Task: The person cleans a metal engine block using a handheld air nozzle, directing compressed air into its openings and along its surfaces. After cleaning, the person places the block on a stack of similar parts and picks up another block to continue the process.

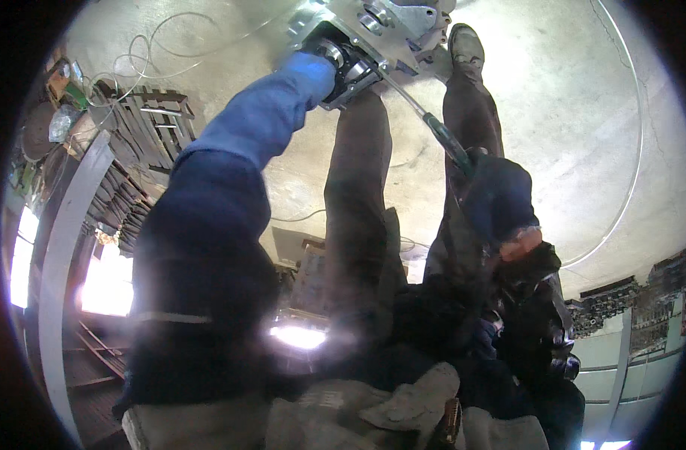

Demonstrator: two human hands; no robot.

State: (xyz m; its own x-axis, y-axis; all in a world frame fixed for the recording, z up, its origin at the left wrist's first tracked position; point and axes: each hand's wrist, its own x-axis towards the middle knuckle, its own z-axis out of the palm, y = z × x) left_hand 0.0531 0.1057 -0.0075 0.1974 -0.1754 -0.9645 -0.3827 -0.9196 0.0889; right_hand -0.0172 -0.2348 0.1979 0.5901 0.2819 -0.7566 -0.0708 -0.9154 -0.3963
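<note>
Screwdriver at metal housing edge

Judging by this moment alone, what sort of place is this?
Probably a mechanical workshop: a silver metal machine assembly, a long green-handled steel tool and a pale cracked concrete-looking floor suggest it.

Wears a dark navy left sleeve, crossed by a thin pale band, above a lighter blue, creased forearm covering. Has what looks like a dark navy glove on the right hand. Shows dark brownish-grey trousers, a grey shoe and beige cloth bearing a brown, zip-like strip.
</note>
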